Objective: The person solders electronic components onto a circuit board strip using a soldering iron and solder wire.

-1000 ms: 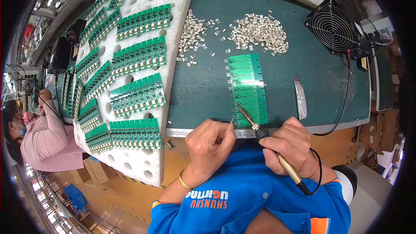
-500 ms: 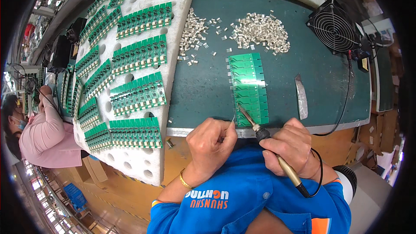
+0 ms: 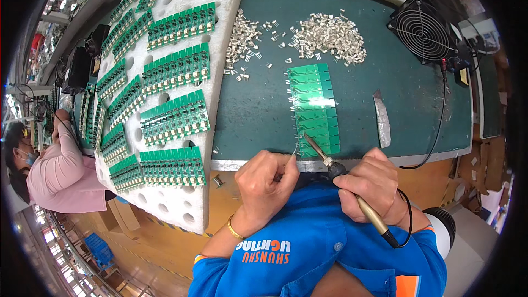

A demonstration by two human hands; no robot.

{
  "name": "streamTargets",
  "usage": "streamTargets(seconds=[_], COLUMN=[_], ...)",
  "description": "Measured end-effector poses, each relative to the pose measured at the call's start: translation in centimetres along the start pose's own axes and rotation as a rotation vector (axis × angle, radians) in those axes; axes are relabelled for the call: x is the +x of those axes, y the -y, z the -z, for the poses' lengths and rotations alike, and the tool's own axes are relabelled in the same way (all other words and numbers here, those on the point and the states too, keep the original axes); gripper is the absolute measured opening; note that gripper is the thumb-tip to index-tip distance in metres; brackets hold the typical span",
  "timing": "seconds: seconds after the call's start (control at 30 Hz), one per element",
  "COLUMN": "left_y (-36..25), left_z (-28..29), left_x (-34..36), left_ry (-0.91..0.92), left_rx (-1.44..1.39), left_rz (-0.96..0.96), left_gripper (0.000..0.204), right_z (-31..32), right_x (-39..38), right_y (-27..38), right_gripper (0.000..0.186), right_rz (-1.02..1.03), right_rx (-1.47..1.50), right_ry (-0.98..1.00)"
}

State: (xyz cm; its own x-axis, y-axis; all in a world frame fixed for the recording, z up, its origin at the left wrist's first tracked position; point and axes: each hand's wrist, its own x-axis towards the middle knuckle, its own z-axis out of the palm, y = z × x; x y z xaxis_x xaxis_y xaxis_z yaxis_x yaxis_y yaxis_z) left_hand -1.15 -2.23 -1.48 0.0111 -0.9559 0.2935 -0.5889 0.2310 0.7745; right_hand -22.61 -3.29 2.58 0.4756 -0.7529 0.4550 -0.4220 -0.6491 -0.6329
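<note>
My right hand [image 3: 373, 188] is wrapped around a soldering iron [image 3: 372, 214] with a black collar and brass-coloured handle. Its tip rests on or just over the near left part of a green circuit board panel [image 3: 316, 113]. Close by at the left, my left hand [image 3: 268, 180] is closed, pinching a thin strand of solder wire [image 3: 295, 153] that points up toward the board's left edge. Pale connectors with pins stick out along that edge. Whether the wire touches the board is too fine to make out.
Piles of small white connectors [image 3: 330, 38] lie beyond the board. On the left, a white foam tray [image 3: 226, 38] bears rows of populated boards [image 3: 175, 115]. A black fan [image 3: 423, 30] stands at the far right, near a grey metal strip [image 3: 381, 118]. Another person [image 3: 63, 170] sits at far left.
The iron's tip has shifted slightly right on the board, away from its left edge. Less of the solder wire shows near the tip. My view has moved a little.
</note>
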Motion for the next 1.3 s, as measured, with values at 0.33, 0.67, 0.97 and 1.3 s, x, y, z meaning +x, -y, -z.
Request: streamTargets(seconds=[0.33,0.67,0.97,1.3], left_y=[0.02,0.20,-0.10,0.19], left_z=[-0.07,-0.17,-0.37,-0.26], left_x=[-0.20,-0.20,-0.13,-0.20], left_ry=[0.008,0.026,0.004,0.019], left_rx=[-0.008,-0.012,-0.010,0.006], left_rz=[-0.005,-0.018,0.012,-0.030], left_gripper=[0.013,0.013,0.015,0.013], right_z=[-0.20,-0.40,-0.39,-0.30], right_x=[0.04,-0.08,0.00,-0.02], right_y=[0.02,-0.07,-0.05,0.15], right_gripper=[0.031,0.030,0.032,0.031], right_rz=[-0.008,-0.002,0.000,-0.004], right_rx=[0.019,0.005,-0.011,-0.005], right_ry=[0.005,-0.003,-0.006,-0.003])
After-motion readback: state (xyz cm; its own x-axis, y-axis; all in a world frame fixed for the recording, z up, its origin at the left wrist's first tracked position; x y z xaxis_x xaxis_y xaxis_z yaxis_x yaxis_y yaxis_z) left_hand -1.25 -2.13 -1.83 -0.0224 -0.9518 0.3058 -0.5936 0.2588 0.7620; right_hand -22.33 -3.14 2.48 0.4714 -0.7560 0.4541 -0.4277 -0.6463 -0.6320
